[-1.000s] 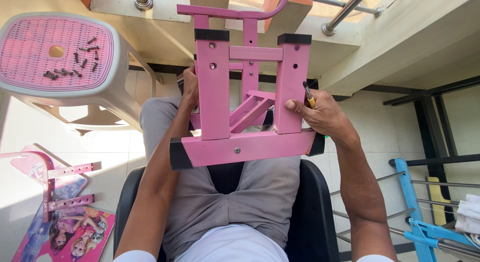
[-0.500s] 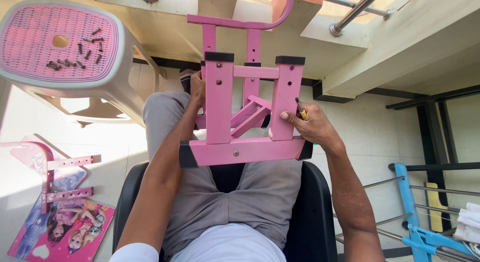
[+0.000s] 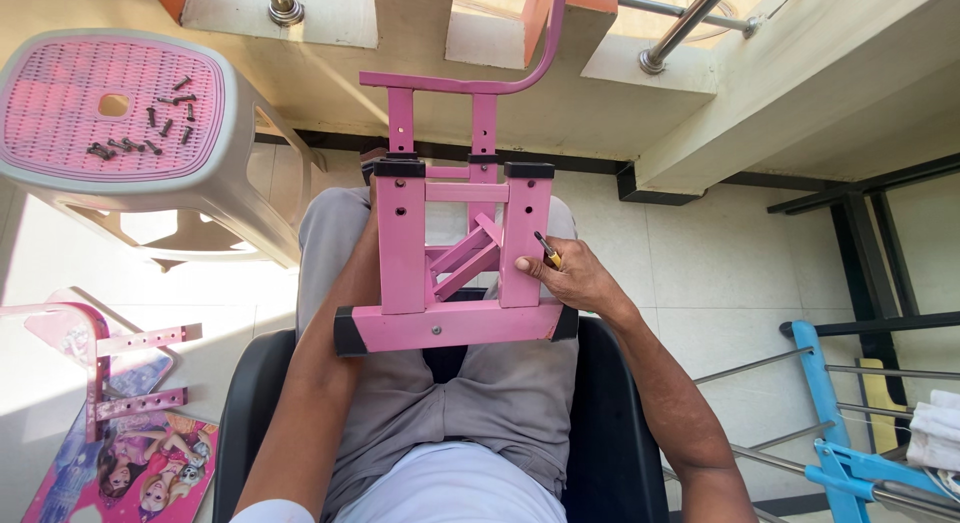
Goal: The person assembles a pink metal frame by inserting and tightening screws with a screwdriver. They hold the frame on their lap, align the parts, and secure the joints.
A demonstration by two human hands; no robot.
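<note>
**A:** What does the person hold?

**B:** A pink metal frame (image 3: 455, 258) stands upright on the lap of a person seated in a black chair (image 3: 615, 423). The frame has two flat uprights with black caps, a wide bar across the bottom with black ends, and a thin curved tube rising above.

**A:** Where are the hands?

**B:** The right hand (image 3: 572, 280) rests against the right upright. Its thumb presses on the upright's face, and its fingers are curled together around a small tool (image 3: 547, 251) with a yellow and dark handle, which pokes out just above the thumb. The left hand (image 3: 375, 188) reaches up behind the left upright. Only a little of it shows past the edge, so whether its fingers are closed on the frame cannot be told. The left forearm runs up just beside that upright.

**A:** What else is around?

**B:** Well away from the left fingers, a pink-topped plastic stool (image 3: 120, 118) stands on the tiled floor, with dark screws (image 3: 140, 133) scattered on its seat. Lower on that side lie a second pink frame piece (image 3: 110, 368) and a picture board (image 3: 130, 468) showing cartoon figures. Far beyond the right fingers stands a blue metal rack (image 3: 840, 433).
</note>
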